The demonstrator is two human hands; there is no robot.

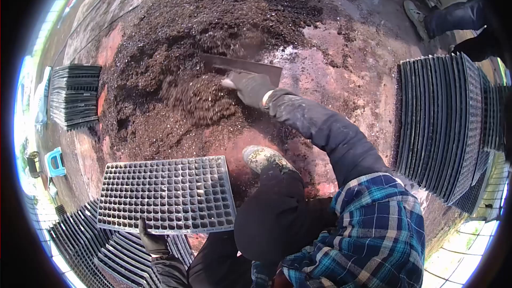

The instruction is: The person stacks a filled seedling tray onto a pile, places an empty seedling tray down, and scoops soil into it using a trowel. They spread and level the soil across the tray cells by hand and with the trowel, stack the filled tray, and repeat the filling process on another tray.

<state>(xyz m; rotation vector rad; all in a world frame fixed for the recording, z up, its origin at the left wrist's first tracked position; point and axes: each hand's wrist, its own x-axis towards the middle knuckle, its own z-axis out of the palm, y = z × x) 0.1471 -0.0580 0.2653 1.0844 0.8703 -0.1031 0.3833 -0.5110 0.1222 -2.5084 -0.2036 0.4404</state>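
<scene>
A dark glove covers my right hand (250, 88), which is closed on a flat metal blade (245, 67) lying in brown potting soil (192, 96). Loose soil around the blade is blurred by motion. At the lower left, my gloved left hand (153, 239) grips the near edge of a black seedling tray (165, 194) from below. The tray is tilted above my lap, and its many small cells look dark inside. My left fingers are partly hidden under the tray.
Tall stacks of black trays stand at the right (437, 128), at the left (74, 96) and at the lower left (101, 250). A blue plastic stool (55, 162) is at the far left. Another person's leg and shoe (417, 17) show at the upper right.
</scene>
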